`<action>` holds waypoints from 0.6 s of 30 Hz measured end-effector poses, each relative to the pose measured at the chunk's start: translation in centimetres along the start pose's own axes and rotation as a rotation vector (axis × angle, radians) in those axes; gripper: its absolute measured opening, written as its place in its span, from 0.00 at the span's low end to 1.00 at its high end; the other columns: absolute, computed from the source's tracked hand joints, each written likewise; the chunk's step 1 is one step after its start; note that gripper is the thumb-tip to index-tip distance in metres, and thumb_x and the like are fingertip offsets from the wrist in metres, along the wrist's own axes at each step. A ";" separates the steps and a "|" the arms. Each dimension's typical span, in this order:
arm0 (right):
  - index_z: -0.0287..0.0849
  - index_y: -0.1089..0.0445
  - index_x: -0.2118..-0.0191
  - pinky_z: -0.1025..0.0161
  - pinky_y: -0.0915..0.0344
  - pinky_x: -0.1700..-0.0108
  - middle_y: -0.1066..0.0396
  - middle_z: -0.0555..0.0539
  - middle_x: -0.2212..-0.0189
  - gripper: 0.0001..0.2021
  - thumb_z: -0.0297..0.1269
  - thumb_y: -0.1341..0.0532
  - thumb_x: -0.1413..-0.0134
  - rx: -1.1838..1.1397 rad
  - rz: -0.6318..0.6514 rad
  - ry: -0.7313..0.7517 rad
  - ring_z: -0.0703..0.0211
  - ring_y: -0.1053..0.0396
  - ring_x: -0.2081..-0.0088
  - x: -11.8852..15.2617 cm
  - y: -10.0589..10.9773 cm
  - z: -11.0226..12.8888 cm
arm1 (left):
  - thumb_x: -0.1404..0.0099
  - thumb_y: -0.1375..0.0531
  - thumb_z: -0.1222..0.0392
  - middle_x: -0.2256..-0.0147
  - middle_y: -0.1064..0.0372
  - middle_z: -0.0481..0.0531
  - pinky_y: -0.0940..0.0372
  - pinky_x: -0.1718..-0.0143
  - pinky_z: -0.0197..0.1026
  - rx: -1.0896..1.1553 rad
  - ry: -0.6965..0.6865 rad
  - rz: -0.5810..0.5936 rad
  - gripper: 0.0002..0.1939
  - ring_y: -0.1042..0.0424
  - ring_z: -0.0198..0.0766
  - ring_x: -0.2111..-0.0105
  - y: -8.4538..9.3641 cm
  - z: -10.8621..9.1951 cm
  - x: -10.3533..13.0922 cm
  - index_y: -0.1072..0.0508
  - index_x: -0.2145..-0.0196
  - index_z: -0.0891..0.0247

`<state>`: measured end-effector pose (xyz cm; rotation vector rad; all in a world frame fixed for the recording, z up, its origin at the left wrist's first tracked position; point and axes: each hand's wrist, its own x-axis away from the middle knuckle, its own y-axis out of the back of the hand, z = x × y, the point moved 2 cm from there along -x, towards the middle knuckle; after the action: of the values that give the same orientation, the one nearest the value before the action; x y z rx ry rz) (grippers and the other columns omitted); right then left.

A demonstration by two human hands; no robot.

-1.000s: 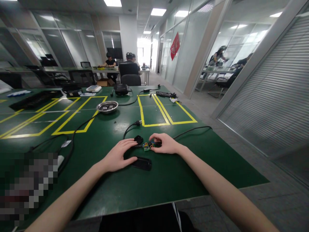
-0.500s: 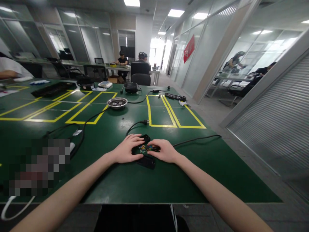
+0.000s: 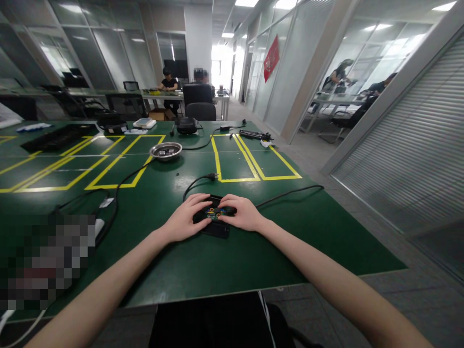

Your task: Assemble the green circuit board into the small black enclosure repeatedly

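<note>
A small green circuit board [image 3: 213, 215] with copper-coloured rings lies between my hands on the green table [image 3: 174, 273]. My left hand [image 3: 186, 217] curves round its left side, thumb and fingers closed toward the board's edge. From the right, my right hand [image 3: 242, 212] pinches the board's right end, where a dark part shows beneath the fingers. One black casing piece [image 3: 219, 229] lies just in front of the board, nearer to me. Another black casing piece [image 3: 214, 198] is behind it, partly hidden by my fingers.
A metal bowl [image 3: 166, 152] with small metal parts stands beyond my left hand. A black plug [image 3: 213, 177] and its cable lie behind my hands. A black tripod-like object [image 3: 253, 135] is farther back. People sit at distant tables.
The camera view has turned slightly right, shifting the scene left. The rear casing piece now sits straighter behind the board, and my left fingers have moved over it.
</note>
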<state>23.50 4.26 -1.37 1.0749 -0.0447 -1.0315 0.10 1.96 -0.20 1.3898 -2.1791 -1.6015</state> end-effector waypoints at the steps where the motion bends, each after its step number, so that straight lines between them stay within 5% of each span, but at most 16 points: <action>1: 0.43 0.20 0.57 0.59 0.26 0.53 0.23 0.43 0.55 0.11 0.41 0.28 0.44 0.009 0.000 -0.009 0.54 0.22 0.57 -0.1 0.1 0.1 | 0.29 0.39 0.54 0.38 0.32 0.62 0.37 0.35 0.60 -0.004 0.016 -0.022 0.18 0.35 0.54 0.37 0.3 0.0 0.0 0.25 0.45 0.60; 9: 0.43 0.21 0.57 0.64 0.29 0.60 0.24 0.45 0.56 0.11 0.42 0.29 0.44 -0.067 0.058 0.064 0.56 0.24 0.58 -0.2 0.8 0.7 | 0.30 0.41 0.57 0.57 0.25 0.54 0.28 0.52 0.46 0.052 0.068 0.052 0.08 0.24 0.44 0.56 1.3 0.3 0.3 0.24 0.57 0.60; 18: 0.44 0.24 0.47 0.60 0.29 0.55 0.27 0.45 0.55 0.28 0.53 0.26 0.51 -0.047 0.145 0.083 0.55 0.25 0.59 0.0 1.0 0.8 | 0.28 0.44 0.55 0.63 0.25 0.52 0.31 0.62 0.40 0.030 0.073 0.161 0.11 0.24 0.40 0.64 1.3 -0.6 0.3 0.23 0.59 0.61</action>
<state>23.80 3.77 -0.28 1.0549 -0.0309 -0.8526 -0.55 1.36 0.93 1.2252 -2.2179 -1.4459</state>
